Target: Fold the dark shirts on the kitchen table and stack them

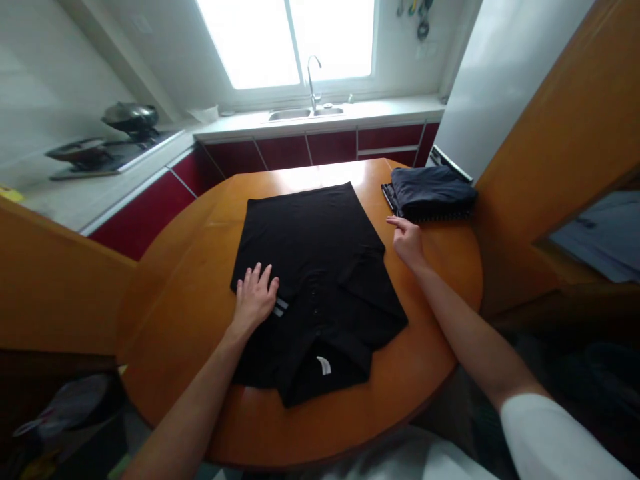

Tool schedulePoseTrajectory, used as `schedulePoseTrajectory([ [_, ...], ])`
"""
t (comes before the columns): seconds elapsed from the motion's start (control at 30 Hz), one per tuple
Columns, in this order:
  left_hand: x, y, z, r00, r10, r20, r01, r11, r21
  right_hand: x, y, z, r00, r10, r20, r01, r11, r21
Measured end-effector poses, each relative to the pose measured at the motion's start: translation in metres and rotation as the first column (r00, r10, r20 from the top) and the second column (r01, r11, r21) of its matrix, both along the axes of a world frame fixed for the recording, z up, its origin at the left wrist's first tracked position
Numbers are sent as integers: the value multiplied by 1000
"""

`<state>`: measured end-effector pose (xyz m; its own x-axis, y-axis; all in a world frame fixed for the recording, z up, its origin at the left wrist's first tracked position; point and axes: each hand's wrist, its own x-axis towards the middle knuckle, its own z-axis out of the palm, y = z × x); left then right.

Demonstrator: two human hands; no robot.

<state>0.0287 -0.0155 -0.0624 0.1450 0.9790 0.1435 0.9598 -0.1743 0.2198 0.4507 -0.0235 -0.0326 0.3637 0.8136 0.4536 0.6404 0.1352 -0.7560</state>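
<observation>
A black polo shirt (305,233) lies spread face up, its collar toward me and its hem toward the window. Buttons run down its placket, and a white label shows inside the neck. My left hand (256,293) rests flat on the shirt's left side, fingers spread, beside two pale stripes. Just right of the shirt, my right hand (407,241) is over the tabletop with nothing visible in it; at least one finger points left and the others look partly curled. Beyond it sits a stack of folded dark clothes (433,190).
The shirt lies on a round wooden table (175,320). Behind are a counter with a sink (290,115) and faucet under a bright window. Pans (131,119) stand on a stove at the left. A tall pale cabinet or fridge (510,73) rises at the right.
</observation>
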Motion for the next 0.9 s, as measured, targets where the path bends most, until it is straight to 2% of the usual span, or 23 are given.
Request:
schedulePoseTrajectory([
  [0.1, 1, 0, 0, 1000, 0, -5, 0, 1000, -3, -16, -7, 2, 997, 54, 61, -54, 999, -2],
  [0.17, 3, -2, 0, 1000, -2, 10, 2, 1000, 6, -32, -12, 0, 978, 145, 150, -141, 989, -37],
  [0.27, 5, -1, -1, 997, 1, 78, -2, 1000, 10, -56, -16, -12, 894, 324, 310, -271, 941, -204],
  [0.33, 1, 5, 1, 980, 25, 197, -28, 999, 14, -66, -16, -21, 830, 415, 373, -294, 893, -340],
  [0.43, -15, 16, 10, 877, 48, 478, -95, 993, 76, -69, -17, -29, 795, 454, 403, -280, 863, -420],
  [0.5, -30, 20, 19, 787, 39, 615, -147, 981, 125, -64, -16, -29, 809, 423, 408, -271, 884, -380],
  [0.57, -42, 19, 28, 741, 41, 671, -187, 971, 147, -56, -15, -28, 840, 365, 402, -246, 916, -318],
  [0.63, -46, 16, 32, 751, 35, 659, -185, 970, 158, -47, -12, -30, 862, 332, 384, -221, 926, -306],
  [0.73, -39, 10, 27, 842, -23, 538, -75, 984, 159, -36, -7, -39, 856, 332, 397, -174, 907, -384],
  [0.83, -28, 9, 15, 951, -79, 300, 76, 997, 22, -32, -4, -50, 830, 337, 445, -130, 892, -434],
  [0.9, -22, 10, 9, 982, -103, 156, 115, 991, -65, -31, -4, -53, 824, 333, 458, -116, 891, -439],
])
